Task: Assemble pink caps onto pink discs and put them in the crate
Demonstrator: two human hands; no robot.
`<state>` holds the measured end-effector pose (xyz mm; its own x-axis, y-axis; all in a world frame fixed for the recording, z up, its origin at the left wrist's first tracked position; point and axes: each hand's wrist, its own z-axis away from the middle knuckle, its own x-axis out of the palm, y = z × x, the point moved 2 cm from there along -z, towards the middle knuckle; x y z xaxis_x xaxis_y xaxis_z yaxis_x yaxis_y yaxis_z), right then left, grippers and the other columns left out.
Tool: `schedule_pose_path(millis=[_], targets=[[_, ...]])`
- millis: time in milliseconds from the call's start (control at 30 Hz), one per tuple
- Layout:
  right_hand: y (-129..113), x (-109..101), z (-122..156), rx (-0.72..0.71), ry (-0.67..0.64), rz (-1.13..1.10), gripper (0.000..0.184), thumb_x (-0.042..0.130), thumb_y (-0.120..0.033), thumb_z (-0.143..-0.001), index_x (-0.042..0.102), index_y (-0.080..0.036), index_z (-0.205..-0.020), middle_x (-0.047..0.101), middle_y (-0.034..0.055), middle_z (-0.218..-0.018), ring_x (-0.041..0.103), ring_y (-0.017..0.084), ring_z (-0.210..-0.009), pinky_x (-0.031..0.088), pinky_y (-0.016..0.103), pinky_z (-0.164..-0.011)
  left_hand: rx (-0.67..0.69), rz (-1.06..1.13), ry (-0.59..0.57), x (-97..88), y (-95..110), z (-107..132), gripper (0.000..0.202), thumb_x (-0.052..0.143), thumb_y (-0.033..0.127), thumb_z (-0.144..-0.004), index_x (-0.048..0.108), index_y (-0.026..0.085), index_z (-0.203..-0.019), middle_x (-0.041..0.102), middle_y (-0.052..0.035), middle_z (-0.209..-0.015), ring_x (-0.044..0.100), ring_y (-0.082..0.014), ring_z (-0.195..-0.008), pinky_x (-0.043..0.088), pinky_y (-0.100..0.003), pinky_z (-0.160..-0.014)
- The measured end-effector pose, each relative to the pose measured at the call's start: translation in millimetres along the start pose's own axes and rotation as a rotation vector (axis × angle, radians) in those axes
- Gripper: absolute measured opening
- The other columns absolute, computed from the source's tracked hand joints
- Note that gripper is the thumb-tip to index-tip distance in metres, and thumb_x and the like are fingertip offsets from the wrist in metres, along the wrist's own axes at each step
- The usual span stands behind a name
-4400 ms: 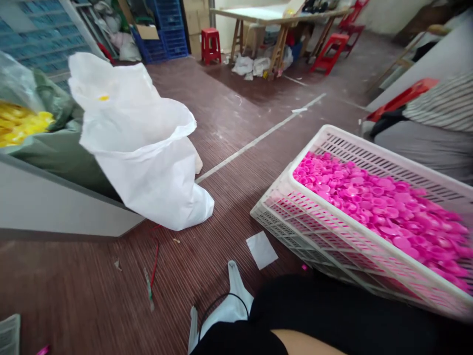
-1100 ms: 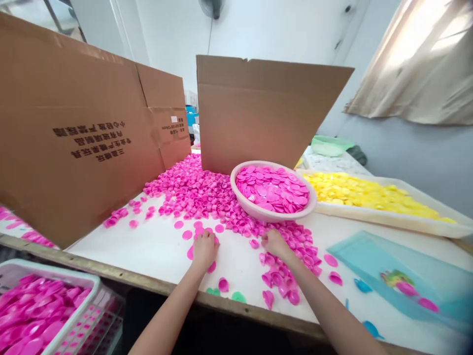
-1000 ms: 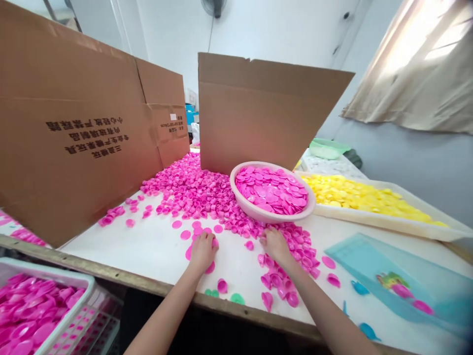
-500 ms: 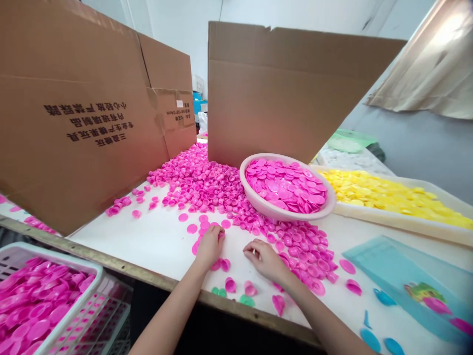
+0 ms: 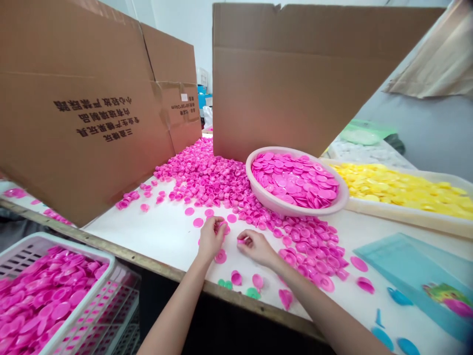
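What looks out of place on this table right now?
A few green caps lie near the table's front edge, just below the left hand. They stand out because the loose caps around them are pink.

A white-topped table [image 5: 166, 236] bears a pale plastic basin [image 5: 263, 198] heaped with pink caps. Loose pink caps [image 5: 207, 180] spill left of and in front of the basin, a tray of yellow caps [image 5: 391, 197] sits to its right, and a teal plastic tray [image 5: 406, 261] lies further right and nearer.

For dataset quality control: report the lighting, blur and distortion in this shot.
Head view: soft, even light, no hard shadows on the white table top; the left hand and right hand are sharp; wide-angle distortion bends the cardboard flap and the plastic crate at the edges.
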<state>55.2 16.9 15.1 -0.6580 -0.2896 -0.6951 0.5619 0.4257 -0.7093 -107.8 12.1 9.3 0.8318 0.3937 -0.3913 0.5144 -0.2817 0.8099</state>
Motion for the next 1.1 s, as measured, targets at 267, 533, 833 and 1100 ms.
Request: schedule_pose_path(millis=[267,533,833,1100], targets=[[3.0,-24.7,0.0,-0.018,-0.159,0.256,0.012,0.054,-0.016,-0.061,0.063,-0.013,-0.069,0.058,0.0049,-0.075,0.053,0.015,-0.072,0.038,0.023,-0.067,-0.116,0.2,-0.019,2.7,4.2,2.4,0.024,0.05,0.036,-0.075,0.053,0.016,-0.088,0.054,-0.0006,-0.071,0.048,-0.0082,-0.057,0.039,-0.02,-0.052],[3.3,-17.5,-9.0,0.118,-0.262,0.204,0.028,0.046,-0.035,-0.077,0.064,-0.014,-0.077,0.059,0.0038,-0.066,0.053,0.012,-0.058,0.038,0.022,-0.057,-0.234,0.425,-0.126,1.3,10.2,26.8,0.028,0.054,0.038,-0.072,0.051,0.016,-0.089,0.052,0.0009,-0.068,0.048,-0.0072,-0.054,0.036,-0.017,-0.048],[2.3,-34.8,11.2,0.153,-0.075,-0.334,0.036,0.046,-0.038,-0.079,0.053,-0.016,-0.107,0.061,0.0043,-0.077,0.057,0.012,-0.057,0.045,0.023,-0.051,-0.288,0.515,-0.3,20.3,32.4,29.1,0.024,0.052,0.037,-0.072,0.053,0.015,-0.082,0.054,0.0001,-0.07,0.048,-0.0073,-0.056,0.037,-0.018,-0.051],[16.3,-23.6,8.7,0.493,0.024,-0.606,0.014,0.057,-0.016,-0.072,0.052,-0.011,-0.085,0.058,-0.0009,-0.046,0.056,0.011,-0.042,0.046,0.019,-0.042,-0.25,0.256,-0.426,53.2,20.4,14.0,0.02,0.046,0.032,-0.074,0.056,0.015,-0.077,0.058,-0.0007,-0.066,0.051,-0.0104,-0.06,0.038,-0.021,-0.056]])
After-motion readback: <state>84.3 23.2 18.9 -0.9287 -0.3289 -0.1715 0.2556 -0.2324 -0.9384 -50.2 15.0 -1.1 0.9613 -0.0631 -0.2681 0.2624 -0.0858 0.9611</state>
